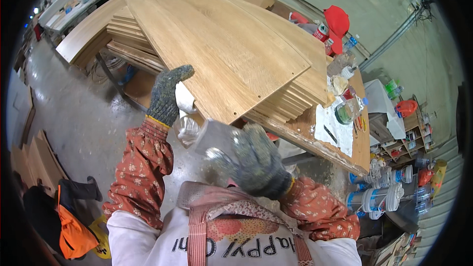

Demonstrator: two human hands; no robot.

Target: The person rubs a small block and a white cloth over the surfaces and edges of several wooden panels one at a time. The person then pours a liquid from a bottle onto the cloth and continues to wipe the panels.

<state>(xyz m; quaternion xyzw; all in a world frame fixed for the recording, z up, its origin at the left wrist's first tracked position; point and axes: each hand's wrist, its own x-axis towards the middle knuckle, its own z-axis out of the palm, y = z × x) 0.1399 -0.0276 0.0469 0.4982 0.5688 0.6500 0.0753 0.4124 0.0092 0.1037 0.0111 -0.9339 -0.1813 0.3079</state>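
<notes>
A wood-grain panel (221, 44) with small drilled holes lies slanted on top of a stack of similar panels (290, 101). My left hand (167, 93), in a dark grey knit glove, grips the panel's near left edge. Its thumb is on the top face, and the other fingers are mostly hidden. White cloth (185, 99) hangs beside that hand, below the edge. Close to the panel's near corner, my right hand (261, 160), gloved alike, is closed round a pale grey, flat-sided block (213, 138). Motion blurs the block, so its exact kind is unclear.
Along the right of the worktable (362, 143) are a red cap (337, 24), a clear jar (346, 111), a white sheet (332, 125) and small tools. Bundled white-and-blue rolls (379, 192) stand at right. Boards and an orange garment (74, 231) are at lower left.
</notes>
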